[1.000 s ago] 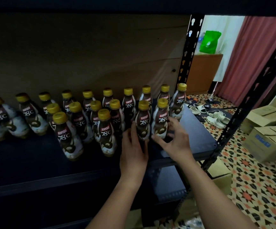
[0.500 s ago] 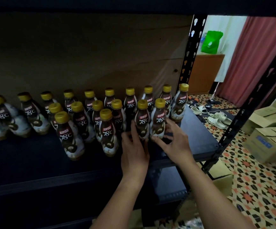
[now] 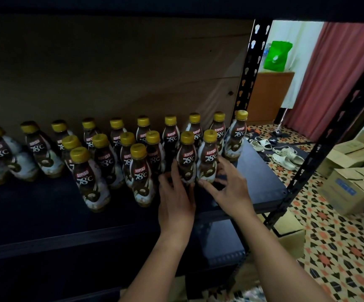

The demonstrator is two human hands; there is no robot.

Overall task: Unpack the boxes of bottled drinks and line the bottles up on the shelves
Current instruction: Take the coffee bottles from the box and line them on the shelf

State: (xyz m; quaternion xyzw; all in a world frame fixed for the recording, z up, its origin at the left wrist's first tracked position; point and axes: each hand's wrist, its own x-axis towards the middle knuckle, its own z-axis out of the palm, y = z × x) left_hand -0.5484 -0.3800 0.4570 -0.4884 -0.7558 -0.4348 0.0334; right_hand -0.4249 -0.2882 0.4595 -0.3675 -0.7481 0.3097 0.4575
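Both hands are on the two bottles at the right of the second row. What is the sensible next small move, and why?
Probably let go and fetch more: the two bottles stand upright level with the second row, with the left hand and right hand around their bases, and bare shelf in front.

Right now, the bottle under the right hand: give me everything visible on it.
The bottle is a small plastic-looking drink bottle with a yellow screw cap and a brown-and-white wrap label reading KOPIKO 78°C. It stands upright, capped, near the right end of the dark shelf, in the second row from the back. It stands close against the matching neighbour bottle on its left. The right hand holds it low on the body, thumb in front, fingers round its right side. Its base is hidden by the hand.
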